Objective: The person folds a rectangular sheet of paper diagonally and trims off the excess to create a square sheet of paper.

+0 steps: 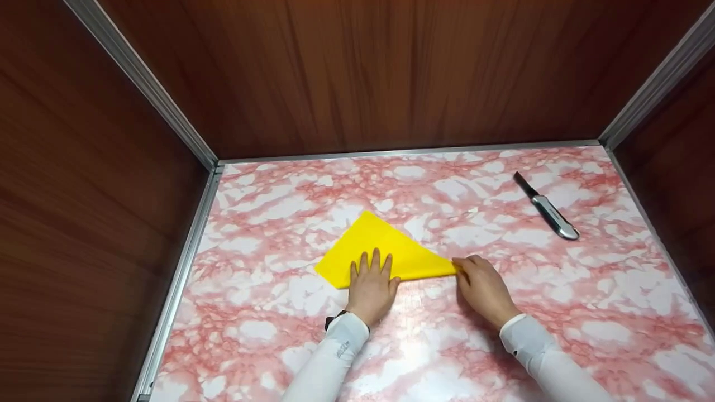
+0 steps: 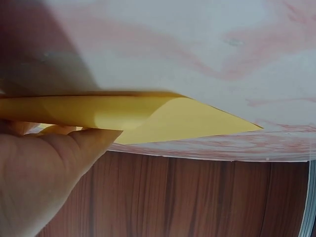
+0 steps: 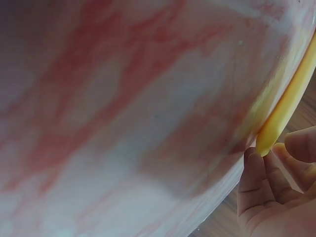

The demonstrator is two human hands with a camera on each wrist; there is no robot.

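Note:
A folded sheet of yellow paper (image 1: pixel 366 237) lies on the tabletop, its near edge curving over in a soft, rounded fold. Across that near edge my left hand (image 1: pixel 372 287) rests with fingers spread and straight on top of the sheet. In the left wrist view the paper (image 2: pixel 197 118) bends over beside the left thumb, with a pointed corner sticking out. My right hand (image 1: pixel 487 287) pinches the narrow right-hand corner. The right wrist view has the rolled tip of the paper (image 3: pixel 284 111) at the fingertips of the right hand (image 3: pixel 274 202).
A utility knife (image 1: pixel 547 209) with a black and silver handle lies at the back right, dark blade end pointing away. Red-and-white marbled covering spreads over the tabletop (image 1: pixel 268 335). Brown wood-grain panels (image 1: pixel 357 78) with metal edging (image 1: pixel 413 152) enclose the back and sides.

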